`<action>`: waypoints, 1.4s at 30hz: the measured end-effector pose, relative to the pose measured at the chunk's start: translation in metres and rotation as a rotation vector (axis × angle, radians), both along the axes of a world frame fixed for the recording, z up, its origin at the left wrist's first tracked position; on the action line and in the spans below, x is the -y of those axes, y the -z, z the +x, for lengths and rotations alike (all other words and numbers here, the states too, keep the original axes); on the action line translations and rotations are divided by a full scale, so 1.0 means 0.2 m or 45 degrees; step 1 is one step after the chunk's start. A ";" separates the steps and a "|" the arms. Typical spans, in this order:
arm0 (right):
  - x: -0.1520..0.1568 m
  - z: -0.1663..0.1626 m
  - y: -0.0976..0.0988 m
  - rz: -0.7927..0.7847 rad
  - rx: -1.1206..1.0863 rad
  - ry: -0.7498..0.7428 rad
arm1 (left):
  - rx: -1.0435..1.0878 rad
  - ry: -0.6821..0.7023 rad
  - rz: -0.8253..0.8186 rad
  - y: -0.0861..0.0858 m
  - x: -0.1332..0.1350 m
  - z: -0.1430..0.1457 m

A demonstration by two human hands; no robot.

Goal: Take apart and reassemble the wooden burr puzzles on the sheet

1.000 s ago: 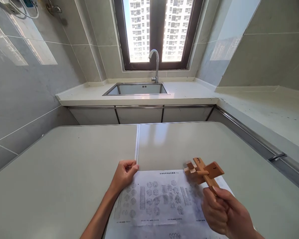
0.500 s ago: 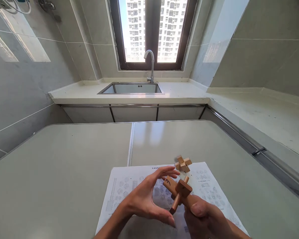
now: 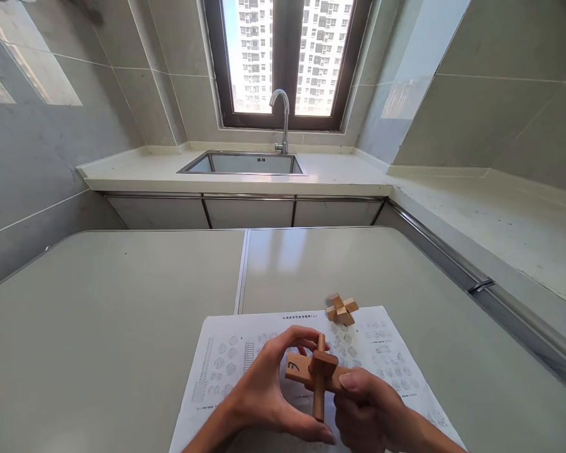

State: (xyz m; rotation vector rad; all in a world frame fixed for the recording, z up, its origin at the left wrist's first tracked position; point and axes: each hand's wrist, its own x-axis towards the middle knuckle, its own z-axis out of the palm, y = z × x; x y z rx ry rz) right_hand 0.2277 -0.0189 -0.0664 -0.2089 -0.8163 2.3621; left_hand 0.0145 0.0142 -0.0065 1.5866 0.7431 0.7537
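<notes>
My right hand (image 3: pixel 375 406) grips the right end of a wooden interlocking puzzle (image 3: pixel 324 360), its thumb on top of a flat bar. The bar has a dark curved mark near its left end. A square-ended block and a round rod cross the bar. My left hand (image 3: pixel 268 380) curves in a C shape round the left side, its thumb at the rod's lower end and its fingers at the upper end. Beyond the hands, a second, lighter wooden burr puzzle (image 3: pixel 342 309) rests at the back edge of a printed sheet (image 3: pixel 217 352).
The sheet with small line diagrams lies on a pale table (image 3: pixel 122 327) with a seam down its middle. Past the table stand a counter (image 3: pixel 339 167), a steel sink (image 3: pixel 245 165) and a tap (image 3: pixel 284 119) below a window. A ledge (image 3: pixel 509 220) runs along the right.
The held puzzle has moved left and turned, so its rod now stands nearly upright in view. The left thumb and fingers have come to the rod's ends. The view shifted slightly.
</notes>
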 end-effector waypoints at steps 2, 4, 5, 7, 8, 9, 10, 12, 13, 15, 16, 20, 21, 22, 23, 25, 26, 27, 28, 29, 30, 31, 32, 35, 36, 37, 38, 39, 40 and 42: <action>0.00 0.00 0.02 -0.025 0.064 0.056 | 0.039 -0.044 -0.020 0.04 0.02 0.00; 0.00 0.01 0.04 -0.049 0.106 0.077 | 0.065 -0.091 -0.020 0.07 0.03 0.01; -0.01 0.02 0.04 -0.056 0.114 0.068 | 0.064 -0.101 -0.015 0.08 0.03 0.01; -0.02 0.02 0.04 -0.064 0.101 0.017 | 0.053 -0.097 -0.002 0.09 0.02 0.01; -0.02 0.02 0.04 -0.070 0.088 -0.019 | 0.049 -0.089 0.004 0.09 0.02 0.01; -0.02 0.02 0.04 -0.080 0.071 -0.043 | 0.047 -0.083 0.006 0.09 0.02 0.01; -0.02 0.02 0.04 -0.090 0.052 -0.055 | 0.051 -0.081 0.008 0.09 0.02 0.01; -0.02 0.02 0.04 -0.107 0.023 -0.055 | 0.067 -0.077 0.010 0.09 0.02 0.01; -0.02 0.01 0.04 -0.107 0.022 -0.042 | 0.073 -0.077 0.010 0.09 0.02 0.01; -0.02 0.01 0.03 -0.083 0.046 0.015 | 0.084 -0.091 0.018 0.08 0.03 0.02; -0.02 0.01 0.03 -0.078 0.086 0.039 | 0.092 -0.107 0.027 0.08 0.03 0.02; -0.04 0.03 -0.04 -0.193 0.365 0.117 | 0.121 -0.180 0.097 0.05 0.04 0.04; -0.04 0.03 -0.05 -0.197 0.409 0.197 | 0.124 -0.198 0.113 0.05 0.04 0.04; -0.04 0.03 -0.07 -0.197 0.449 0.222 | 0.124 -0.212 0.123 0.05 0.04 0.04; -0.03 0.03 -0.08 -0.188 0.464 0.254 | 0.125 -0.225 0.132 0.05 0.04 0.04; -0.03 0.03 -0.09 -0.162 0.467 0.248 | 0.131 -0.231 0.140 0.06 0.04 0.04; -0.04 0.03 -0.10 -0.143 0.458 0.231 | 0.131 -0.222 0.140 0.07 0.04 0.04; -0.04 0.03 -0.10 -0.118 0.445 0.211 | 0.133 -0.212 0.138 0.07 0.04 0.04; -0.04 0.03 -0.10 -0.087 0.428 0.192 | 0.137 -0.198 0.133 0.08 0.04 0.04; -0.05 0.03 -0.11 -0.056 0.415 0.177 | 0.142 -0.182 0.124 0.09 0.04 0.03; -0.05 0.03 -0.11 -0.025 0.408 0.158 | 0.145 -0.166 0.113 0.10 0.04 0.03; -0.05 0.03 -0.11 0.003 0.408 0.136 | 0.151 -0.159 0.107 0.10 0.04 0.02; -0.05 0.04 -0.10 0.026 0.416 0.114 | 0.155 -0.156 0.102 0.10 0.04 0.02; -0.05 0.05 -0.10 0.080 0.474 0.071 | 0.146 -0.142 0.090 0.10 0.03 0.01; -0.05 0.05 -0.10 0.094 0.497 0.073 | 0.145 -0.136 0.095 0.09 0.03 0.01; -0.05 0.05 -0.10 0.101 0.524 0.085 | 0.144 -0.132 0.103 0.09 0.03 0.01; -0.05 0.05 -0.11 0.112 0.546 0.104 | 0.139 -0.135 0.116 0.08 0.03 0.01; -0.05 0.04 -0.12 0.125 0.561 0.132 | 0.130 -0.147 0.131 0.08 0.03 0.01; -0.05 0.04 -0.12 0.138 0.570 0.165 | 0.117 -0.165 0.145 0.07 0.03 0.02; -0.06 0.03 -0.14 0.170 0.579 0.223 | 0.081 -0.199 0.155 0.06 0.03 0.02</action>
